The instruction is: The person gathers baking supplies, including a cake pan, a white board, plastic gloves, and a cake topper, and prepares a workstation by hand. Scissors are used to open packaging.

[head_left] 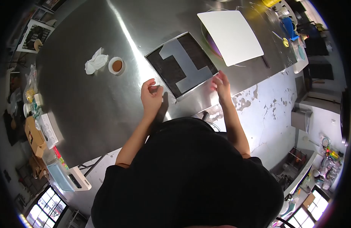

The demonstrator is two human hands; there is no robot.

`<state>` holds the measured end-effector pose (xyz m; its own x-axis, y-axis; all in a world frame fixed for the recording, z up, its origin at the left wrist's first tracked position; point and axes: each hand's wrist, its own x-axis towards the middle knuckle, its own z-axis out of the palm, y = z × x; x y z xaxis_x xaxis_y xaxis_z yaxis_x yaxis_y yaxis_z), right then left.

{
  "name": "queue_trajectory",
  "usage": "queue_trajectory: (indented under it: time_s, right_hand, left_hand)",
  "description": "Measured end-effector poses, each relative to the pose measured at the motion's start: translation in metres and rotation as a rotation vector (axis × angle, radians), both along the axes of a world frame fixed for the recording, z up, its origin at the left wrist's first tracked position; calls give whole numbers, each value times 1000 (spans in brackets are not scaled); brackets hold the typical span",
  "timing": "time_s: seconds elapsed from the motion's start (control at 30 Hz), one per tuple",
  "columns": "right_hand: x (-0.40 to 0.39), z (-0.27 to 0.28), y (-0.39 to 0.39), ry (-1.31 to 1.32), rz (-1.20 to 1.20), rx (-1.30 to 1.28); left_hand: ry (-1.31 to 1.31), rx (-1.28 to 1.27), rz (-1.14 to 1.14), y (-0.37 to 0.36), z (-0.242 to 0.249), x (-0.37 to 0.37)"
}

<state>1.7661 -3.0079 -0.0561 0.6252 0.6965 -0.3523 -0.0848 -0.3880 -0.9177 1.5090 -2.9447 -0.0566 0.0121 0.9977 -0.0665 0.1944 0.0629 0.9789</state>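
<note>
A shallow square tray [158, 72] with a thin light rim lies at an angle on the metal table. Its face is black and carries a large grey numeral 1 [183, 62]. My left hand [152, 99] is beside the tray's lower left side, holding nothing, its fingers loosely bent with a gap between thumb and index finger. At the tray's right corner is my right hand [222, 88], fingers bent and apart, their tips slightly blurred right by the rim.
A paper cup [122, 71] with brown contents and a crumpled white tissue [96, 62] sit on the steel table [92, 110] at left. A white board [232, 36] lies right of the tray. Yellow scissors [285, 41] are farther right. Boxes [49, 130] line the left edge.
</note>
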Motion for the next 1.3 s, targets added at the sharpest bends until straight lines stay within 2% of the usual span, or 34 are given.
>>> queue_trajectory:
  time_s: [0.03,0.1,0.17,0.3,0.37,0.43,0.5,0.57,0.63,0.7,0.77,0.83,0.87,0.9,1.03,1.1,1.17,1.3]
  right_hand:
    - [2,0,4,-9,1,-7]
    - [5,0,13,189,-4,57]
    - [6,2,19,302,-18,31]
    - [25,-9,23,299,88,-61]
    - [29,0,21,411,164,9]
    - [30,10,24,405,188,-30]
    - [48,-7,30,402,285,-43]
    - [56,-11,33,361,316,-51]
    - [66,-19,35,446,389,36]
    - [69,-18,34,431,373,-23]
    - [79,-12,32,546,428,-78]
    - [90,-12,29,567,495,-68]
    - [92,-13,29,588,548,-44]
    - [92,-13,31,588,559,-53]
    - [97,-21,35,605,599,-81]
    - [95,-15,38,638,577,-96]
    - [97,-18,43,672,564,-69]
    - [98,-20,47,768,588,-40]
  left_hand:
    - [-40,-59,-73,-1,-13,-6]
    - [-81,-120,-134,-7,-26,-7]
    - [-395,-536,-177,-10,-23,2]
    - [-240,-420,-126,-20,-38,22]
    - [-187,-505,-142,-25,-35,22]
    - [-320,-478,-112,-34,-44,20]
    - [-273,-502,-48,-38,-35,24]
    - [-398,-536,36,-45,-29,30]
    - [-432,-522,148,-53,-13,41]
    - [-452,-504,307,-63,-12,55]
    - [-547,-521,442,-73,-20,67]
    - [-792,-482,494,-81,-20,72]
    - [-908,-479,593,-82,-17,78]
    - [-931,-462,634,-84,-27,80]
    - [-801,-406,601,-92,-30,79]
    - [-554,-371,641,-92,-16,85]
    - [-201,-352,586,-88,6,86]
    - [-245,-397,519,-84,34,86]
